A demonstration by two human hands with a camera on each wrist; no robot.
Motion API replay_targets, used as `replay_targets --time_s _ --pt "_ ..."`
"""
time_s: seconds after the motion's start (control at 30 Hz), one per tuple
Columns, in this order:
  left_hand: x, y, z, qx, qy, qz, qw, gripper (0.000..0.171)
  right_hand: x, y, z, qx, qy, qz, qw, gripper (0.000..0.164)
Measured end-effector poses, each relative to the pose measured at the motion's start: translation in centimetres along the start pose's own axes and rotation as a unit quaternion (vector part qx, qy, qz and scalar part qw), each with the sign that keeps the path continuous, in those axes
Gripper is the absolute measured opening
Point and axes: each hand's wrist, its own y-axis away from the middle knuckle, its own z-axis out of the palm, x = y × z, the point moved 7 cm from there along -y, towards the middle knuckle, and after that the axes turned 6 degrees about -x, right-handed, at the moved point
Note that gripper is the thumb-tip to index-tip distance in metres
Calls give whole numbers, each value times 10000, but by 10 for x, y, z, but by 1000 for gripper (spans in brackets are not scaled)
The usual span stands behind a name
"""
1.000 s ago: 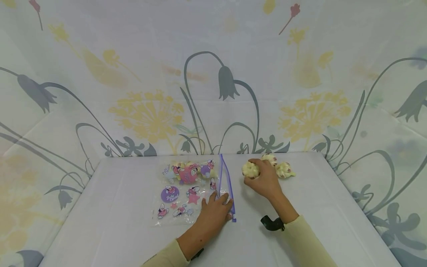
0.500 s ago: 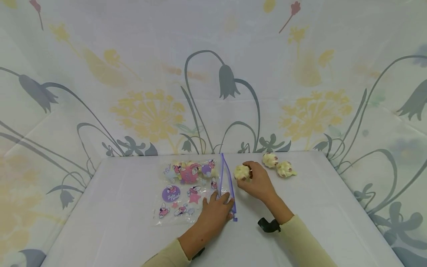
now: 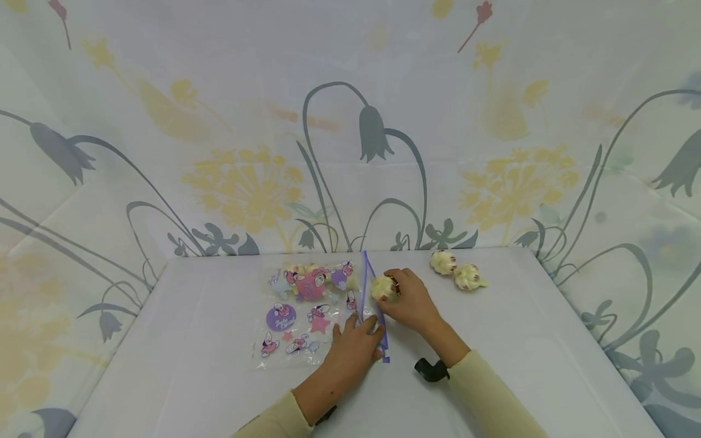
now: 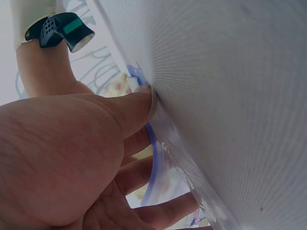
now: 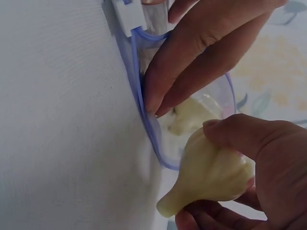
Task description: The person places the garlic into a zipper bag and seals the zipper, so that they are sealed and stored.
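Observation:
My right hand (image 3: 412, 303) grips a cream garlic bulb (image 5: 211, 167) with purplish streaks, at the mouth of a clear printed zip bag (image 3: 280, 317). In the right wrist view its stem points down and left, and the thumb lies along its top. My left hand (image 3: 352, 351) rests on the bag's mouth end with fingers spread, the fingertips at the purple zip edge (image 5: 139, 91) and partly inside the mouth. Pale bulbs (image 3: 296, 269) show through the print near the bag's far side; one pale bulb (image 5: 192, 115) is visible through the opening.
Two more garlic bulbs (image 3: 443, 262) lie side by side at the back right of the white table (image 3: 181, 365). A white slider (image 5: 130, 17) sits at the zip's near end. A flower-printed curtain (image 3: 328, 152) rises behind the table edge. Black wrist cameras (image 3: 431, 369) stick out from the sleeves.
My right hand has carried the garlic bulb leftward, away from the other two, to the purple bag edge. The left hand stays on the bag.

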Motion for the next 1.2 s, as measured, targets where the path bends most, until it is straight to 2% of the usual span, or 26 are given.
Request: replay_targets --time_s 0.4,0.53,0.77,0.93,1.2 --pt "2 1 0 -26 -71 -4 10000 48 -4 -7 14 -200 447 -44 9988 59" --pt "2 2 -1 -5 -30 2 10000 48 -6 -6 13 -266 337 -107 9990 56" --pt "3 3 -3 64 -127 49 9999 49 -8 -6 12 -457 -270 -155 9985 53" --pt "2 2 -4 68 -88 46 9999 48 -12 -9 14 -428 -279 -291 9983 44" --pt "2 1 -3 113 -90 56 9999 47 -9 -22 19 -339 -162 -77 9993 44"
